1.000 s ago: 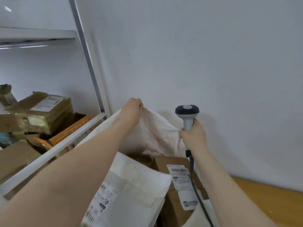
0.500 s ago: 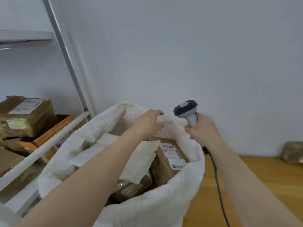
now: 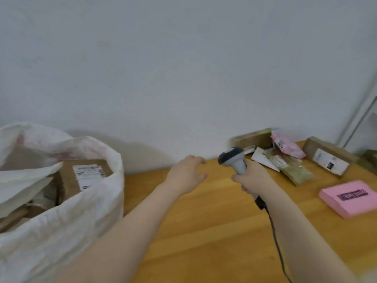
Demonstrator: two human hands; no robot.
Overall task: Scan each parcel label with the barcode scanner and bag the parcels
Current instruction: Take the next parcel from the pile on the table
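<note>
A large white woven bag stands at the left, open at the top, with a labelled cardboard box and white mailers inside. My right hand grips the grey barcode scanner, whose black cable trails toward me. My left hand hovers over the wooden table with relaxed fingers, holding nothing, to the right of the bag. Several parcels lie at the far right: a pink box, a brown labelled box, a pink mailer and a clear-wrapped packet.
A white wall runs behind the table. Another brown box leans at the wall behind the parcel pile. A metal shelf post rises at the far right edge.
My left hand let go of the bag's rim and moved right over the table. The view swung right, away from the shelf, bringing the parcel pile into sight. My right hand kept the scanner.
</note>
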